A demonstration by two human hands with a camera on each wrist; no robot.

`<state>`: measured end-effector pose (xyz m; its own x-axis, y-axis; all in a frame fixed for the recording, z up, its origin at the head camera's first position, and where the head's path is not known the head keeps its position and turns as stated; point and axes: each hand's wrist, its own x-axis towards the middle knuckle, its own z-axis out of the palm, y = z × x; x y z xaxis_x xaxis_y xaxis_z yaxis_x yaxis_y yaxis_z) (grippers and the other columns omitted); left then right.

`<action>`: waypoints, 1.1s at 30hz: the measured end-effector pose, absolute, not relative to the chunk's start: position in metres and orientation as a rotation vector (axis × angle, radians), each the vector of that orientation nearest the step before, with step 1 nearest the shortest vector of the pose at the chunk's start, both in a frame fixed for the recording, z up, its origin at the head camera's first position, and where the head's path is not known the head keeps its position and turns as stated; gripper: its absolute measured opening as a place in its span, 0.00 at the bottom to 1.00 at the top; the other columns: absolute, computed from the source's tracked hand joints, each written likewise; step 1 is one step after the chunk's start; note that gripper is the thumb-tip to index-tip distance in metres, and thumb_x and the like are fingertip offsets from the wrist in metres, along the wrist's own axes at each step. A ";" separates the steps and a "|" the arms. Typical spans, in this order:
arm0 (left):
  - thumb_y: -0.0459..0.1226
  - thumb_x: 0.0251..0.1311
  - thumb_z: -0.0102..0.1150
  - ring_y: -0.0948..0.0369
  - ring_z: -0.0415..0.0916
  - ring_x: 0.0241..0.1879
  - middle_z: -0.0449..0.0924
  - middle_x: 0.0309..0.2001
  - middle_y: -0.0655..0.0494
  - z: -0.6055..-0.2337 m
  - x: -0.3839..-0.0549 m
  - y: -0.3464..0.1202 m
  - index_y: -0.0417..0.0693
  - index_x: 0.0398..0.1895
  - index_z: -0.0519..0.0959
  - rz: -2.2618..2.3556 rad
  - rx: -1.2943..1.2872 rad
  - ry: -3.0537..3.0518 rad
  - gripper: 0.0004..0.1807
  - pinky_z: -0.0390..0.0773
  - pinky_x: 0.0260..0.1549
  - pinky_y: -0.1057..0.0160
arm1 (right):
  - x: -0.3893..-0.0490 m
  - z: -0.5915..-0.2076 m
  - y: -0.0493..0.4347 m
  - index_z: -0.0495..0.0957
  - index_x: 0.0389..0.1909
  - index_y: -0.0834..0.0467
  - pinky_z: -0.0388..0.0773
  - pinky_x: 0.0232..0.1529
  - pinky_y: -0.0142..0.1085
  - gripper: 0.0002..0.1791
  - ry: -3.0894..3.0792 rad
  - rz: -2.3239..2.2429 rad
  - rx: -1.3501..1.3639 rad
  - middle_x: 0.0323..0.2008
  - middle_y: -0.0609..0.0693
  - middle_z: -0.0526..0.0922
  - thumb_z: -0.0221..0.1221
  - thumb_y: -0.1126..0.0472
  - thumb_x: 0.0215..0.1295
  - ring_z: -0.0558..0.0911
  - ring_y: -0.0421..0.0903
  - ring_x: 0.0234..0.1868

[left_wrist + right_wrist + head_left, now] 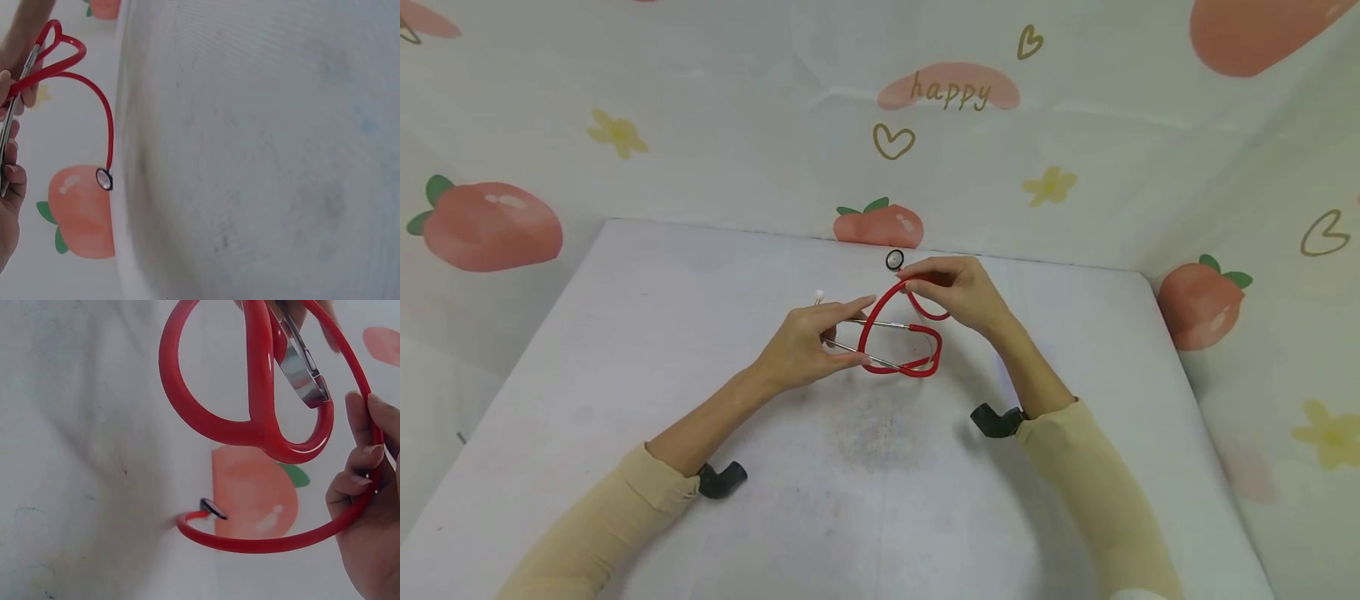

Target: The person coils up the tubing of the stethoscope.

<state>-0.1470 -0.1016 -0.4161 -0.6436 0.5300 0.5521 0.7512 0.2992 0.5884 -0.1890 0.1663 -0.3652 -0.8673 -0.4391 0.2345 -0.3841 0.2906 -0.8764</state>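
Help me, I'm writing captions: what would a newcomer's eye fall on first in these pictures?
The red stethoscope tubing stands out first, looped above the white table; the left hand holds its metal ear tubes, the right hand pinches the tubing. The round, black-rimmed chest piece shows at the tubing's end. Behind, pinkish fruit prints and the word "happy" brighten the wall cloth.

"happy" [951,90] on patterned backdrop [760,158]
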 end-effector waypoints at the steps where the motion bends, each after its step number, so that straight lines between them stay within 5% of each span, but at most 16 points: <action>1: 0.41 0.44 0.81 0.66 0.64 0.24 0.86 0.47 0.56 -0.416 -0.147 -0.101 0.47 0.67 0.75 -1.257 -1.166 -2.319 0.42 0.68 0.23 0.70 | -0.188 -0.362 0.165 0.85 0.47 0.66 0.79 0.39 0.31 0.11 2.483 -1.662 -0.791 0.40 0.58 0.87 0.63 0.71 0.65 0.84 0.45 0.37; 14: 0.41 0.45 0.81 0.66 0.66 0.25 0.86 0.44 0.58 -0.415 -0.149 -0.098 0.49 0.63 0.79 -1.302 -1.235 -2.300 0.37 0.71 0.24 0.70 | -0.190 -0.355 0.155 0.83 0.48 0.68 0.78 0.42 0.31 0.12 2.434 -1.675 -0.706 0.39 0.55 0.87 0.63 0.69 0.65 0.82 0.45 0.39; 21: 0.41 0.43 0.82 0.67 0.66 0.25 0.85 0.42 0.59 -0.416 -0.150 -0.102 0.48 0.59 0.81 -1.344 -1.213 -2.262 0.35 0.70 0.24 0.72 | -0.214 -0.394 0.157 0.86 0.47 0.61 0.78 0.41 0.32 0.12 2.450 -1.690 -0.656 0.39 0.52 0.88 0.67 0.63 0.64 0.82 0.50 0.40; 26: 0.40 0.44 0.81 0.66 0.67 0.25 0.84 0.39 0.59 -0.417 -0.151 -0.101 0.48 0.59 0.81 -1.352 -1.200 -2.258 0.34 0.71 0.23 0.69 | -0.206 -0.384 0.153 0.84 0.48 0.67 0.78 0.44 0.30 0.12 2.440 -1.687 -0.638 0.39 0.59 0.87 0.64 0.69 0.65 0.83 0.60 0.43; 33: 0.39 0.46 0.79 0.66 0.66 0.25 0.79 0.37 0.57 -0.415 -0.154 -0.101 0.49 0.57 0.82 -1.375 -1.185 -2.271 0.30 0.73 0.23 0.68 | -0.205 -0.383 0.153 0.83 0.50 0.68 0.71 0.34 0.31 0.12 2.446 -1.651 -0.670 0.31 0.56 0.82 0.59 0.71 0.68 0.74 0.60 0.34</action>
<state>-0.1535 -0.1013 -0.4146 -0.6448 0.5185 0.5616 0.7380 0.2309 0.6341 -0.2050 0.1531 -0.3827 -0.8958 -0.4192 0.1477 -0.2938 0.3091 -0.9045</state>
